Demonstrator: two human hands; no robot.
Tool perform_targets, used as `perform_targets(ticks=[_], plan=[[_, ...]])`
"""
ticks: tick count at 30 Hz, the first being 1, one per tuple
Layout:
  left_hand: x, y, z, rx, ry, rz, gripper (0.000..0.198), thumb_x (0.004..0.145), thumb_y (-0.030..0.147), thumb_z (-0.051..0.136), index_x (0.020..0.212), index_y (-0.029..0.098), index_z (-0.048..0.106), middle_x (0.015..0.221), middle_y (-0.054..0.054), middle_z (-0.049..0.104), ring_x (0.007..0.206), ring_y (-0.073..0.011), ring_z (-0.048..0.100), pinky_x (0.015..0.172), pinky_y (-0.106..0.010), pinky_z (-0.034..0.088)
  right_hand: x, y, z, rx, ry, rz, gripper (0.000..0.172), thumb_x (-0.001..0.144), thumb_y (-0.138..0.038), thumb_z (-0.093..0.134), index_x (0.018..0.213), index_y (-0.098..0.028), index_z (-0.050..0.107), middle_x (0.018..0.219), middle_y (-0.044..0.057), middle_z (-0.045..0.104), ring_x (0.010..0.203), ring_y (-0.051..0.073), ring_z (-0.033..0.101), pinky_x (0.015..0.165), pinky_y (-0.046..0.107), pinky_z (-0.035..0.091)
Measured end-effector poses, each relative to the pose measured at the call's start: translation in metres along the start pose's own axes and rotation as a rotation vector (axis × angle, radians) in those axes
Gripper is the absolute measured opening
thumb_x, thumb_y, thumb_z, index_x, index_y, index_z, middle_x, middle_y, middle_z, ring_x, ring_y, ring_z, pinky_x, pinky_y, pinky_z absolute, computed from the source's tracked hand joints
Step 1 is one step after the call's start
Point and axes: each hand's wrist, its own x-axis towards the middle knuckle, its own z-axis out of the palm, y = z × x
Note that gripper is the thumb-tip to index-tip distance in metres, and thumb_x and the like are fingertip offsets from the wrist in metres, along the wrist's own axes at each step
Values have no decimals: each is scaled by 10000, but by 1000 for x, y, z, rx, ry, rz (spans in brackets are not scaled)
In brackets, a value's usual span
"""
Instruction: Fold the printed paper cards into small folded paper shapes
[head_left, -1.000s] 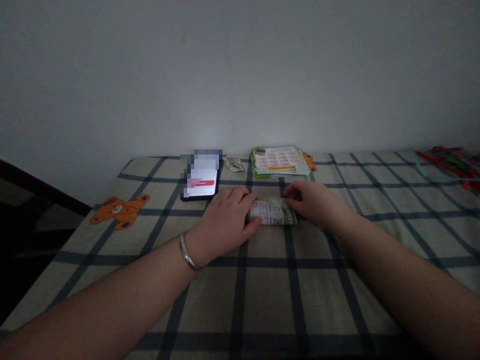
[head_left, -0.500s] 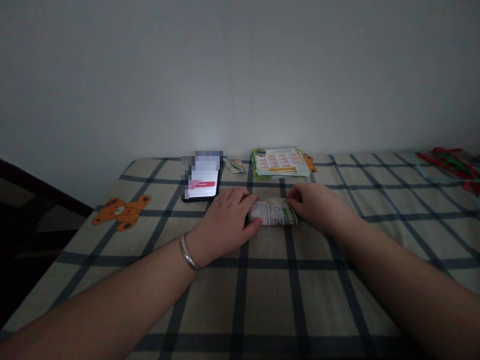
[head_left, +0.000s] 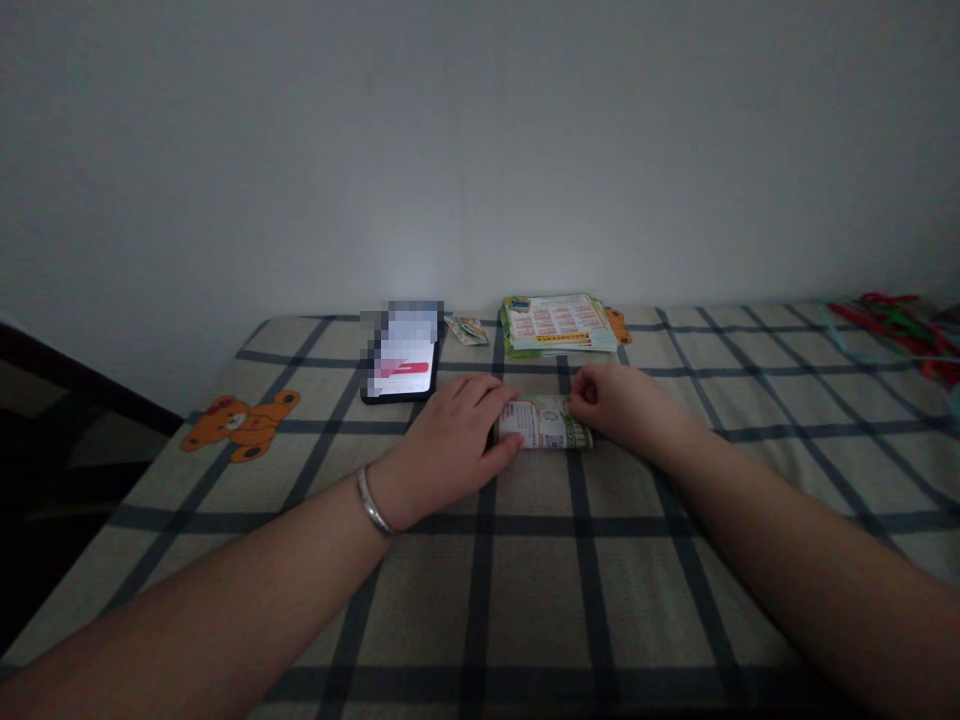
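Pinning the folded leaflet [head_left: 536,425] to the checked tablecloth [head_left: 540,580], we have it lying directly between our two hands, low and nearly flat. What has just changed is slight: over the last half second our right hand [head_left: 624,405] has curled into a tighter fist at the right end, while our left hand [head_left: 454,432] and the folded leaflet have hardly shifted. We judge from this that the left is steadying and the finer handling belongs to the right.

The folded leaflet's long axis runs crosswise, from the left thumb to the right fingers, roughly square to our line of sight. Its white, printed part lies nearer our left hand, and its green band points at our right. The print is too small for us to read.

Our left hand is half open, palm down, fingers together, holding the left end between thumb and forefinger. Our right hand is almost closed, thumb and forefinger at the right end; we cannot tell how firmly they pinch.

Just beyond our left fingers lies a lit phone [head_left: 409,375], with a small folded paper [head_left: 469,330] beside it. Past the gap between our hands sits a stack of printed sheets [head_left: 559,320].
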Motion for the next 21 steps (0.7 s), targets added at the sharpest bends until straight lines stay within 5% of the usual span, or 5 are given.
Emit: perform_targets(ticks=[6, 12, 16, 21], plan=[[2, -4, 0, -205, 64, -95, 474, 891, 329, 551, 1322, 163, 445, 1296, -104, 547, 1224, -242, 490, 1064, -438, 389, -7, -4, -2, 213, 72, -102, 21, 746, -207, 569, 730, -198, 579, 660, -5, 606, 583, 125, 519, 519, 243, 344], [7, -12, 2, -473, 142, -303, 429, 831, 379, 626, 1202, 194, 514, 1071, -58, 637, 967, -206, 617, 823, -356, 509, -11, -3, -1, 400, 168, -168, 30, 754, -225, 568, 762, -196, 569, 661, -10, 581, 571, 117, 502, 529, 236, 379], [8, -12, -2, -511, 63, -331, 292, 875, 462, 545, 937, 182, 601, 809, -5, 637, 697, -158, 582, 594, -276, 441, -14, -3, -1, 390, 179, -200, 27, 754, -207, 566, 777, -196, 556, 674, -7, 582, 574, 113, 497, 542, 237, 386], [7, -9, -5, -469, 59, -306, 276, 893, 438, 526, 824, 183, 607, 720, 13, 604, 652, -141, 547, 561, -258, 375, -14, -3, 1, 394, 182, -219, 132, 788, -230, 577, 916, -198, 574, 726, -6, 599, 577, 110, 504, 537, 231, 394]])
